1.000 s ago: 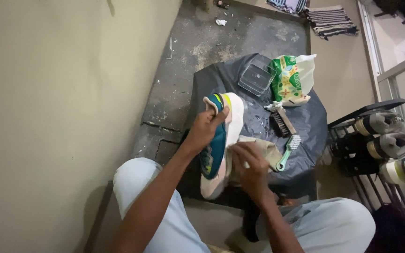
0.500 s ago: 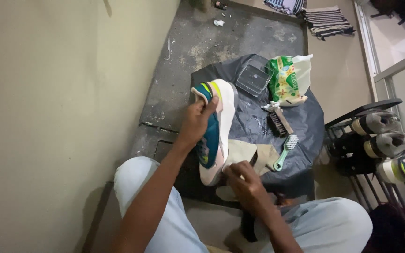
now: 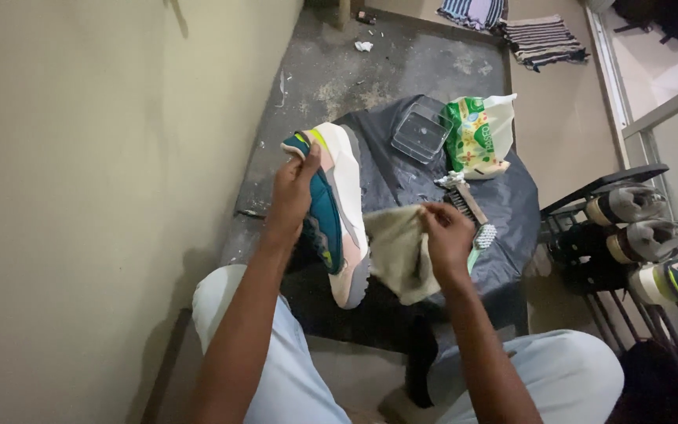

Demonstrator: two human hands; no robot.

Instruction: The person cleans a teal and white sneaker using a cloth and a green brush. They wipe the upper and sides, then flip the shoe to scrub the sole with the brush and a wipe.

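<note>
One sneaker (image 3: 337, 220) is gripped at centre frame by the left hand (image 3: 293, 191); one beige cloth (image 3: 399, 251) is pinched by the right hand (image 3: 447, 235). Two brushes, one wooden brush (image 3: 464, 202) and one green toothbrush (image 3: 482, 239), are laid right of centre.

toothbrush (image 3: 481, 239) handle hidden (behind hand), rack (image 3: 590, 196) cropped

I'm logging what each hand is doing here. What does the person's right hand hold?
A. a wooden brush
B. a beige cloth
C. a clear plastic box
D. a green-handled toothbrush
B: the right hand pinches a beige cloth that hangs beside the shoe gripped by the left hand, while the toothbrush, wooden brush and clear box lie on the dark sheet.
</note>
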